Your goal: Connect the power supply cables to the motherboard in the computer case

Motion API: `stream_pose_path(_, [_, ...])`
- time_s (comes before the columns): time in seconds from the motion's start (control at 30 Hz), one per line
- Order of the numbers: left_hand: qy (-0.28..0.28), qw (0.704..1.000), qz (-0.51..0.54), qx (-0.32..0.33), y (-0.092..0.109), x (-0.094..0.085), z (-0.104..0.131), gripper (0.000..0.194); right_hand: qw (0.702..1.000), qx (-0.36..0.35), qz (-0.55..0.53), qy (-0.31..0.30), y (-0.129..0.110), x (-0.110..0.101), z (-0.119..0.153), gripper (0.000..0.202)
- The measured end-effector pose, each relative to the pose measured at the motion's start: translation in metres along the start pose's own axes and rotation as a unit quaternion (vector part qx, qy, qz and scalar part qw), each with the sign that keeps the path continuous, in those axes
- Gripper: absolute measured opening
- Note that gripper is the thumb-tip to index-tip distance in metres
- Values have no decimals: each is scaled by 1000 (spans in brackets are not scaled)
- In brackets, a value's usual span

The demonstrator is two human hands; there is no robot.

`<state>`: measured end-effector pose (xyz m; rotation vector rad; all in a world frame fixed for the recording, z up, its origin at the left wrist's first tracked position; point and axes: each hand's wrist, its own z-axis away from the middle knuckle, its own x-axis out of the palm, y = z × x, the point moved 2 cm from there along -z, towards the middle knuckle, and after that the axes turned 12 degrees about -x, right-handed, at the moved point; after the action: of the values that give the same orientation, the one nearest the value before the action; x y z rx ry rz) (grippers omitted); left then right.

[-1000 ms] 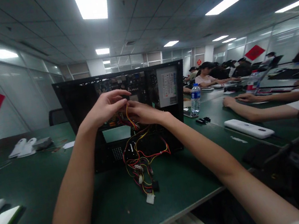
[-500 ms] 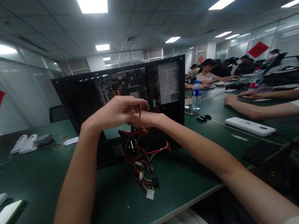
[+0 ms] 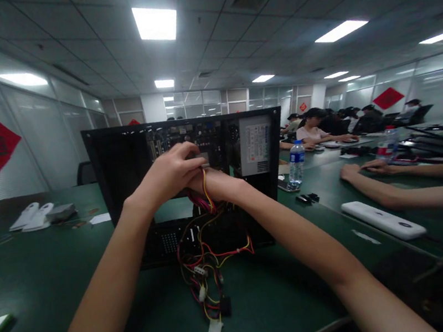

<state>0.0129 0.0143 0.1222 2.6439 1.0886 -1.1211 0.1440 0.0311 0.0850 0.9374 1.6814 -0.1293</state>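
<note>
An open black computer case [image 3: 115, 129] stands in front of me, with its motherboard [image 3: 208, 134] and silver power supply [image 3: 257, 143] showing inside. My left hand [image 3: 177, 164] is closed, its fingers bent around multicoloured power cables [image 3: 207, 190] in front of the board. Crossing beneath it, my right hand [image 3: 211, 183] touches the same cables; its fingers are hidden behind the left hand. Red, yellow and black wires hang below both hands. Loose white and black cable connectors [image 3: 216, 328] dangle over the green table.
To the right of the case are a water bottle [image 3: 297, 165], small black parts [image 3: 307, 199] and a white power strip [image 3: 383, 220]. A co-worker's forearms [image 3: 393, 189] rest beyond them. White slippers [image 3: 31, 217] and a grey box [image 3: 61, 212] lie at the left.
My view has tilted up, so the scene sits lower. My left fingers have curled in from a stretched pose, and more of the cable bundle shows below my hands.
</note>
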Motion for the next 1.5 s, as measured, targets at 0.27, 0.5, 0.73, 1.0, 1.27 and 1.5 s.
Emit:
stream_pose_path(0.27, [-22, 994, -14, -103, -43, 11, 7, 33, 977, 186, 92, -42, -3, -5, 29, 41])
stream_pose_path(0.5, [-192, 966, -30, -171, -44, 63, 12, 26, 967, 218, 33, -126, -4, 25, 45, 44])
stream_pose_path(0.73, [-219, 959, -47, -172, -34, 88, 17, 24, 953, 257, -6, -162, 16, 38, 53, 46])
stream_pose_path(1.0, [-234, 950, -37, -202, -32, 100, 19, 29, 965, 229, -4, -125, 13, 43, 58, 42])
stream_pose_path(1.27, [-247, 951, 1, -184, -32, 105, 21, 26, 968, 213, -28, -127, 17, 49, 54, 41])
stream_pose_path(1.5, [-248, 945, -21, -213, -36, 109, 20, 28, 985, 161, -28, -50, 18, 52, 55, 32])
